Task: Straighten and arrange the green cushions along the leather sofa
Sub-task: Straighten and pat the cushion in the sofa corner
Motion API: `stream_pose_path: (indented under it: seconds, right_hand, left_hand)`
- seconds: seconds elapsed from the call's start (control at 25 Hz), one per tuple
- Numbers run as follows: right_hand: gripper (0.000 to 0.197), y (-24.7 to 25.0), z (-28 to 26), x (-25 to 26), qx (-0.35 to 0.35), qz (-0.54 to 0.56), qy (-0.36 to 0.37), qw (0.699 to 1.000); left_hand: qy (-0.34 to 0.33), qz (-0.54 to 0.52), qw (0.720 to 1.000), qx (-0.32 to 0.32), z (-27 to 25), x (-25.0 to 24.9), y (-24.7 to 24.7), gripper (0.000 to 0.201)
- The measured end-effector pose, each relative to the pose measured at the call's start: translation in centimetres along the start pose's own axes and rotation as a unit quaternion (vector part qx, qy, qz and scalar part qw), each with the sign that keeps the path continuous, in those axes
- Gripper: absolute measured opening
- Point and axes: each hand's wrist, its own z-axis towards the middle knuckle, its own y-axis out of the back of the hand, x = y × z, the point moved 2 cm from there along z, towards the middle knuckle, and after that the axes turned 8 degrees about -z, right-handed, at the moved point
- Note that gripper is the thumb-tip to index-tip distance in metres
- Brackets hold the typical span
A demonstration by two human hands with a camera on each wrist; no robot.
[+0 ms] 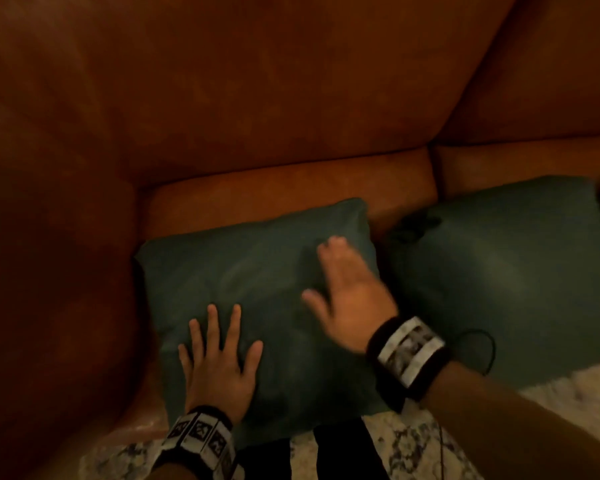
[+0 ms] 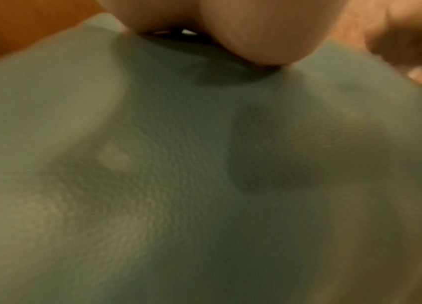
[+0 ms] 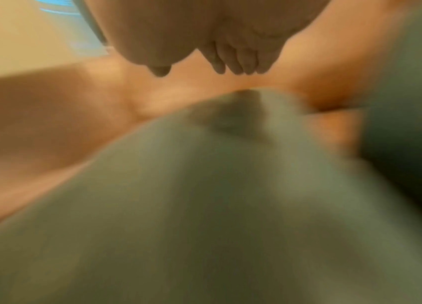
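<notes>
The sofa [image 1: 257,98] fills the upper part of the head view, and two green cushions lie flat on its seat. The left cushion [image 1: 257,278] sits at the centre of the frame, in the corner by the armrest on the left; the right cushion [image 1: 506,271] lies just beside it at the right, its far edge cut off by the frame.

The left hand [image 1: 219,368] lies flat on the lower left part of the left cushion, fingers straight and spread, holding nothing. The right hand [image 1: 347,289] is over the same cushion's upper right part, fingers extended; it is blurred, so whether it touches the fabric cannot be told. It grips nothing.

The left wrist view shows the cushion's grained surface filling the frame, with the palm pressing a dent at the top. The right wrist view is smeared: fingertips [image 3: 235,65] hang at the top above green fabric. A patterned rug [image 1: 413,445] shows at the bottom of the head view.
</notes>
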Motion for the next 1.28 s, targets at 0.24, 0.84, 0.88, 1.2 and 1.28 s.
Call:
stream_pose_path:
  seconds: [0.24,0.84,0.88,1.2,1.28]
  right_hand:
    - [0.077,-5.9,-9.9,-2.9,0.07,0.056,-0.242,0.966]
    - [0.064,-10.4,-20.4,-3.9,0.158,0.216,-0.545,0.795]
    - [0.054,-10.1,-21.2,-4.5,0.162,0.206,-0.563,0.784]
    - [0.01,-3.1,-12.1,6.3,0.28,0.305,-0.15,0.898]
    - [0.016,-6.4,-10.6,5.7,0.419,0.287,-0.148,0.848]
  left_hand:
    - [-0.017,-0.015,1.0,0.016,0.7,-0.3,0.5,0.066]
    - [-0.076,-0.037,0.994,0.076,0.1,0.7,2.6,0.07]
    - [-0.077,-0.034,0.993,0.088,0.2,1.0,3.3,0.071]
    - [-0.194,-0.071,0.951,0.231,-6.1,-4.1,1.4,0.022]
    - [-0.056,-0.124,0.926,0.353,-5.2,-2.7,-0.8,0.02]
